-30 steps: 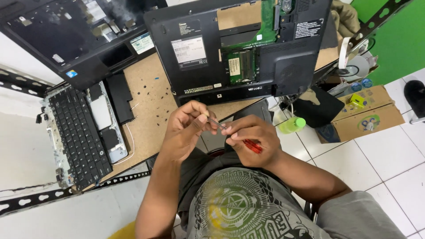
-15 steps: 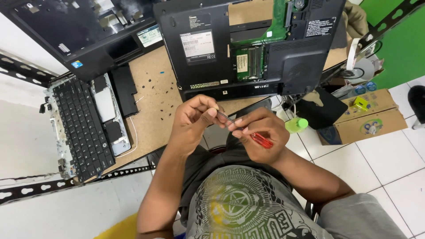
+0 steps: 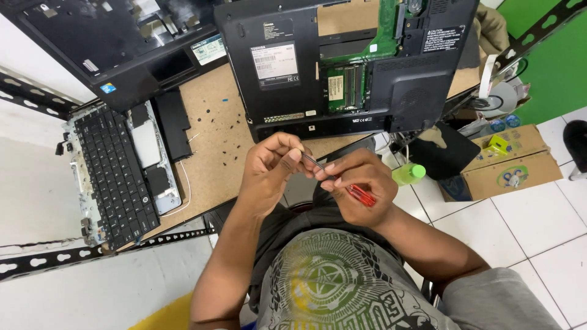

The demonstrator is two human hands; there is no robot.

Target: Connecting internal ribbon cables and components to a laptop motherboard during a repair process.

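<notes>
Just below the overturned black laptop (image 3: 342, 67), both hands met above the person's lap. The right hand (image 3: 358, 192) was curled shut around a red-handled screwdriver (image 3: 361, 194), its handle against the palm and its thin metal shaft (image 3: 313, 161) pointing up-left towards the laptop. The left hand (image 3: 269, 168) had its grip pinched closed on the tip of that shaft. Left of the laptop, a detached keyboard (image 3: 113, 168) lay on the particle-board counter (image 3: 214, 134). Right of it sat a cardboard box (image 3: 507, 168) on the tiled floor.
</notes>
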